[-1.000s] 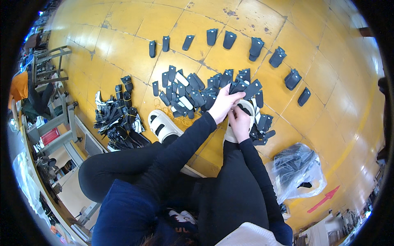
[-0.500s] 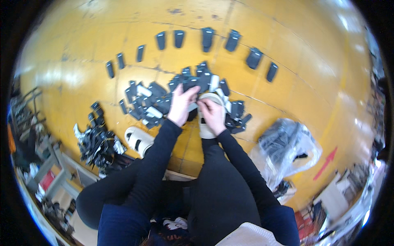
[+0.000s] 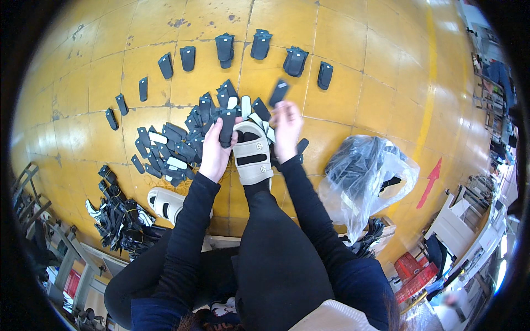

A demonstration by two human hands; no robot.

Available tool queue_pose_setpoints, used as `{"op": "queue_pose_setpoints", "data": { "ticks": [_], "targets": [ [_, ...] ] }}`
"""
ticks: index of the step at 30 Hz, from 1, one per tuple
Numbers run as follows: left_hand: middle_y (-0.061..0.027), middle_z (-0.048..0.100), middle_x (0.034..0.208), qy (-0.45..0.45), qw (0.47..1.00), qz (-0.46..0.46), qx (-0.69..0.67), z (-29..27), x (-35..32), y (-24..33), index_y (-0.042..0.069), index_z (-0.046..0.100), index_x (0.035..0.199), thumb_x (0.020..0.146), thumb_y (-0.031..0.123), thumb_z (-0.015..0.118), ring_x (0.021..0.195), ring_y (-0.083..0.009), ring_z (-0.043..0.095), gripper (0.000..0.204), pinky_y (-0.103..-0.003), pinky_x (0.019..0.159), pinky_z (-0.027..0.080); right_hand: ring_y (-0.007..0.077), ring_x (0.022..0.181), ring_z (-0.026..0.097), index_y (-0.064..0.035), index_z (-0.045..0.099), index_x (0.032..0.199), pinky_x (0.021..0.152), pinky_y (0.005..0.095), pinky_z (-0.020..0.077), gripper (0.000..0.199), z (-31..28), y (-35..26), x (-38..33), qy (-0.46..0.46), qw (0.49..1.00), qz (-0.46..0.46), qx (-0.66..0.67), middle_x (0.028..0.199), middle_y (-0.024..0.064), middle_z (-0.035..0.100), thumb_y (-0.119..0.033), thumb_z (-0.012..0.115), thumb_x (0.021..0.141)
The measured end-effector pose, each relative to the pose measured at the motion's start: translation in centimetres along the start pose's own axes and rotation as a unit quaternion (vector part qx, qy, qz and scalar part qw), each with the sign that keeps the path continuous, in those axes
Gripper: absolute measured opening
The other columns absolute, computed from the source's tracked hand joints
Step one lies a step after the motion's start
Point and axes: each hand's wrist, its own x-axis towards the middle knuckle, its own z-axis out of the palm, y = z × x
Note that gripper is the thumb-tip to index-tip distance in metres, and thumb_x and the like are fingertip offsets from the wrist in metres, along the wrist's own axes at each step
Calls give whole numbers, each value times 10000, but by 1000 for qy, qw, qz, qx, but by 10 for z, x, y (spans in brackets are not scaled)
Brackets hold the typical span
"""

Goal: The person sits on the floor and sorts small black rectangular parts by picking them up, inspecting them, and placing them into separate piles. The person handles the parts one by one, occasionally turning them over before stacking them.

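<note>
My left hand [image 3: 213,153] grips a black tapered flat piece [image 3: 227,128] with a small pale tag, just left of my sandalled foot. Raised to the right of the foot, my right hand [image 3: 286,128] pinches a second black flat piece [image 3: 279,92] by its near end; it looks slightly blurred. Around the foot spreads a loose pile of similar pieces [image 3: 179,144], mostly black, with several whitish ones showing pale sides. Farther out, small stacks of black pieces [image 3: 224,49] and some that look single lie in an arc on the floor.
A beige sandal [image 3: 253,163] on my foot stands against the pile; another sandal [image 3: 165,205] is to the left. Tied black bundles [image 3: 126,223] lie at the left. A clear plastic bag [image 3: 359,179] of dark items sits at the right, near a red floor arrow [image 3: 429,185].
My hands, close together over the foot before, have moved apart. The right one has gone outward with a black flat piece; the left now shows one too. The whole view has shifted.
</note>
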Motion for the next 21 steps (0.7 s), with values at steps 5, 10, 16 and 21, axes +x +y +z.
{"op": "queue_pose_setpoints", "data": {
  "ticks": [5,10,16,21],
  "targets": [
    [-123,616,1173,-54,998,15,40,7,-5,16,4,534,1144,980,184,479,939,-153,616,250,-271,802,484,73,604,482,8,633,933,553,236,407,213,-85,-5,96,127,973,-96,-165,725,12,579,-196,572,928],
    [-121,632,1119,-24,996,32,79,-6,3,11,-16,536,1156,941,81,534,991,-209,632,236,-304,876,496,100,668,554,36,654,961,605,251,461,245,-140,6,148,101,952,-67,-281,804,63,650,-196,596,908],
    [-30,679,944,7,996,51,78,-4,2,6,44,630,993,884,52,622,817,-100,630,110,-245,744,496,144,694,604,48,672,984,639,282,496,277,-189,19,175,148,939,-48,-307,824,122,674,-201,636,870],
    [-26,669,929,19,999,34,18,3,1,8,65,615,977,863,62,611,794,-116,631,114,-266,712,496,127,883,581,11,597,1165,733,272,473,361,-191,24,162,213,873,-102,-427,928,127,631,-209,629,881]
  ]
}}
